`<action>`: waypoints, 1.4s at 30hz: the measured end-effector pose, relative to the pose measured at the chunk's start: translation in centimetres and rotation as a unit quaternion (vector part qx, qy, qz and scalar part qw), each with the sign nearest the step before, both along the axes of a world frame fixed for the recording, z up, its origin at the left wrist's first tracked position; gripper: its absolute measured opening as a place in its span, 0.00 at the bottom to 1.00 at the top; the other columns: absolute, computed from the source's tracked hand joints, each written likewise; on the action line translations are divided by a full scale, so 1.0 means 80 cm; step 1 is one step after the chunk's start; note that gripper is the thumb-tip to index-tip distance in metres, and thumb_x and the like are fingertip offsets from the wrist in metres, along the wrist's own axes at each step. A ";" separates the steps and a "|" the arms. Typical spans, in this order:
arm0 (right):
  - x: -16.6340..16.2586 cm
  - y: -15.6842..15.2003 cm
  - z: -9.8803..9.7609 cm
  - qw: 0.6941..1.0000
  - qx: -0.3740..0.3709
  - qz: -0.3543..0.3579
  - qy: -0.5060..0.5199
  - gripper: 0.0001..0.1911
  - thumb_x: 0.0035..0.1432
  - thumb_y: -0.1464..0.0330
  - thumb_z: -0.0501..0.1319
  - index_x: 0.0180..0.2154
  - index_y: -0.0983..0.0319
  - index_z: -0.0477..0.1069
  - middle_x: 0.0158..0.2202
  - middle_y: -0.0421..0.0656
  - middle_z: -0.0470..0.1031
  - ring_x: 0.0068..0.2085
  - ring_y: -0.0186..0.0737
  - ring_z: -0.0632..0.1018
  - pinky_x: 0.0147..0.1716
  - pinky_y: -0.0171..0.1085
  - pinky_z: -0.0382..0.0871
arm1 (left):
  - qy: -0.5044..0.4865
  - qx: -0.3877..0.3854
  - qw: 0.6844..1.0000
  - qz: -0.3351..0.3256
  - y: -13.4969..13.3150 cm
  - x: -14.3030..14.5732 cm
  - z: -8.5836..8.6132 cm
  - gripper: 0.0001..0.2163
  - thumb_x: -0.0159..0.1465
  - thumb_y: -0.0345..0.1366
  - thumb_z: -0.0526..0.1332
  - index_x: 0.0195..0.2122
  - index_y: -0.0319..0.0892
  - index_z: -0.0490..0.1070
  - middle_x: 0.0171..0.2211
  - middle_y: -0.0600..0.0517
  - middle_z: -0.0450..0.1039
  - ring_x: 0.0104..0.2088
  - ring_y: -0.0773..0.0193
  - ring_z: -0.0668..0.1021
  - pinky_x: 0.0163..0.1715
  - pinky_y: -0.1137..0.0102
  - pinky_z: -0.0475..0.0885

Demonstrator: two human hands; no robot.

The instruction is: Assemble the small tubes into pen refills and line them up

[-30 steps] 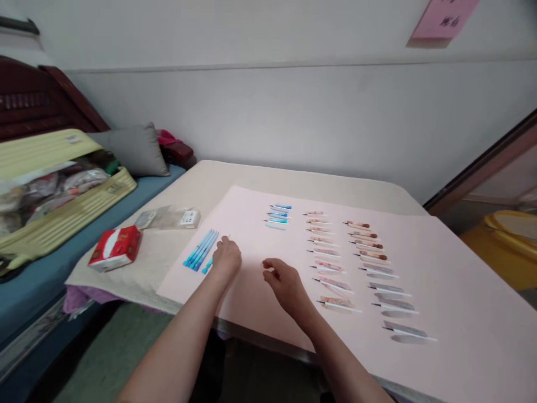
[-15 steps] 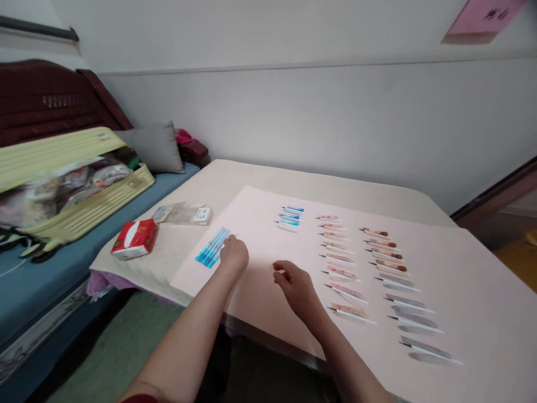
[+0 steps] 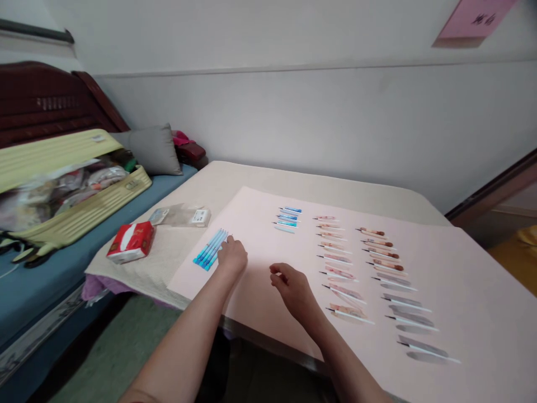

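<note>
My left hand (image 3: 233, 255) rests on the pink sheet (image 3: 260, 302) with its fingers closed at the right end of a row of blue pens (image 3: 212, 249). A pen's pale tip shows just past my fingertips, and the rest of that pen is partly hidden by the hand. The other pens in the row lie side by side, tips pointing away from me. Above the sheet, my right hand (image 3: 291, 285) is loosely curled, with a gap between thumb and fingers and nothing in it. Nearest to it on the right are pens paired with pinkish slim pieces (image 3: 342, 291).
Blue pens (image 3: 287, 218) lie at the sheet's upper middle. Brown-ended (image 3: 380, 252) and grey pairs (image 3: 411, 319) form a right column. A red tissue pack (image 3: 131, 242) and a clear plastic package (image 3: 180, 215) sit at left. Beyond is a bed with a yellow suitcase (image 3: 121, 198).
My left hand has drawn slightly closer to the row of blue pens, and the tip beyond its fingers now sits nearer the others. My right hand looks almost unchanged.
</note>
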State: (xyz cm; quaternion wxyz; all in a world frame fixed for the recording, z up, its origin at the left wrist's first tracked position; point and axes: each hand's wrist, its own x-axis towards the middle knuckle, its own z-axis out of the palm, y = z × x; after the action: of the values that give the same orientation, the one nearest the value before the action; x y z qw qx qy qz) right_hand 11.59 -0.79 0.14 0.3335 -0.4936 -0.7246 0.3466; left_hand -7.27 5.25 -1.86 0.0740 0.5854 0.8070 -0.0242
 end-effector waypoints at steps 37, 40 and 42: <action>-0.005 0.039 -0.049 0.987 0.050 -0.084 -0.129 0.12 0.57 0.68 0.53 0.41 0.64 0.71 0.40 0.48 0.76 0.39 0.42 0.76 0.39 0.39 0.69 | -0.101 0.071 0.981 -0.151 -0.038 0.013 0.058 0.12 0.64 0.40 0.51 0.43 0.39 0.65 0.42 0.42 0.67 0.41 0.55 0.74 0.35 0.65 0.67; 0.002 0.072 -0.046 0.973 0.094 -0.097 -0.185 0.14 0.58 0.68 0.52 0.45 0.65 0.69 0.44 0.49 0.73 0.45 0.44 0.74 0.44 0.40 0.67 | -0.111 0.070 0.979 -0.155 -0.038 0.015 0.058 0.11 0.64 0.40 0.51 0.42 0.39 0.65 0.41 0.43 0.68 0.41 0.55 0.74 0.36 0.65 0.68; 0.005 0.098 -0.043 0.955 0.116 -0.099 -0.254 0.16 0.59 0.70 0.51 0.47 0.65 0.67 0.48 0.49 0.71 0.48 0.43 0.71 0.47 0.39 0.65 | -0.118 0.065 0.978 -0.158 -0.039 0.017 0.059 0.11 0.64 0.39 0.52 0.42 0.40 0.65 0.41 0.44 0.68 0.41 0.56 0.74 0.36 0.65 0.68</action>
State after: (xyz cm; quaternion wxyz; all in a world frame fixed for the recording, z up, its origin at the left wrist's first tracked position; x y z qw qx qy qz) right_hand 12.01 7.05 -3.31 0.2258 -0.5931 -0.7678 0.0885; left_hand -5.95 2.15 2.86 0.1251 0.7080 0.6897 0.0862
